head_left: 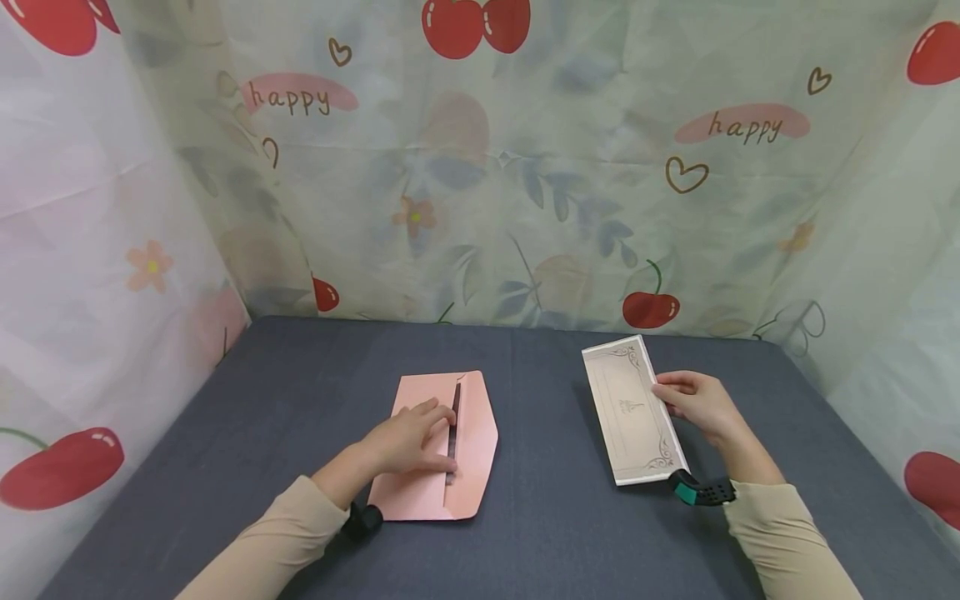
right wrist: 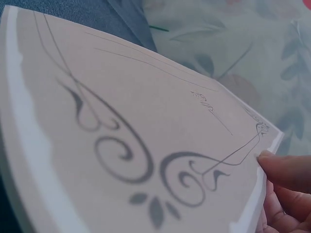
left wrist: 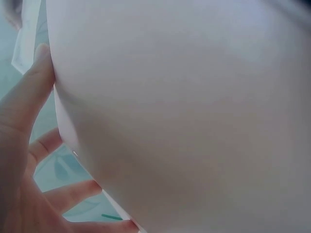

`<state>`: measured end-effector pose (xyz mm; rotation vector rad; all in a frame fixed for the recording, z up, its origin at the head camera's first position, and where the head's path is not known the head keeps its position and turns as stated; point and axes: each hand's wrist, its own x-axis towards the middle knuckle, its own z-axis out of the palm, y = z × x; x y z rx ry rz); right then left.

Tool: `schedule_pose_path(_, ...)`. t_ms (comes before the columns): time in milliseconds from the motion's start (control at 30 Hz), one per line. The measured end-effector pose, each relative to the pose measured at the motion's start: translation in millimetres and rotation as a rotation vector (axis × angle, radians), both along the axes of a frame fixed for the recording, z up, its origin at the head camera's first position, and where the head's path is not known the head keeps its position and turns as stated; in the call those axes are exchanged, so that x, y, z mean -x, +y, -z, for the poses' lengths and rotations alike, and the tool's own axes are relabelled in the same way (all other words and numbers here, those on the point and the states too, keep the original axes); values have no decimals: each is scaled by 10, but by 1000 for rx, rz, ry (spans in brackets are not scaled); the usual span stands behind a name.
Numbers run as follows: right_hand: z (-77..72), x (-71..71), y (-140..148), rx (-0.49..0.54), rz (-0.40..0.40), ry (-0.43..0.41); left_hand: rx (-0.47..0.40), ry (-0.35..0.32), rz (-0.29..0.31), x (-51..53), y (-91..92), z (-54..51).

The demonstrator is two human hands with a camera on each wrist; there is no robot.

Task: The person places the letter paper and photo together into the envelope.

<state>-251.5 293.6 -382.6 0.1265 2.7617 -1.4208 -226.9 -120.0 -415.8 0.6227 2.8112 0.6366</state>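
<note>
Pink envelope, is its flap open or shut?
Open: in the head view the envelope has its flap spread outward, showing a dark gap at the opening.

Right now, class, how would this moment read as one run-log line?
Left hand: holds pink envelope at opening edge | Right hand: pinches printed card by long edge | Flap: open | Card: outside envelope

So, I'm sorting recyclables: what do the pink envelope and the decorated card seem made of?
The pink envelope looks like smooth matte paper or light cardstock: crisp edges, no strong glare. The decorated card seems stiff cardboard or heavy paper, matte: visible edge thickness, dark print on pale stock; any coating is hard to tell.
</note>
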Motion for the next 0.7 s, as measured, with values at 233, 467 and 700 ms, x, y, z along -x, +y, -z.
schedule_pose_path(233,-10,-1,-61,20,-16,0,9,2,-2,14,0,13)
schedule_pose_path(467,-6,6,-125,25,-24,1,8,0,1,11,0,15)
schedule_pose_path(700,13,20,-214,36,-37,7,13,2,6,5,1,8)
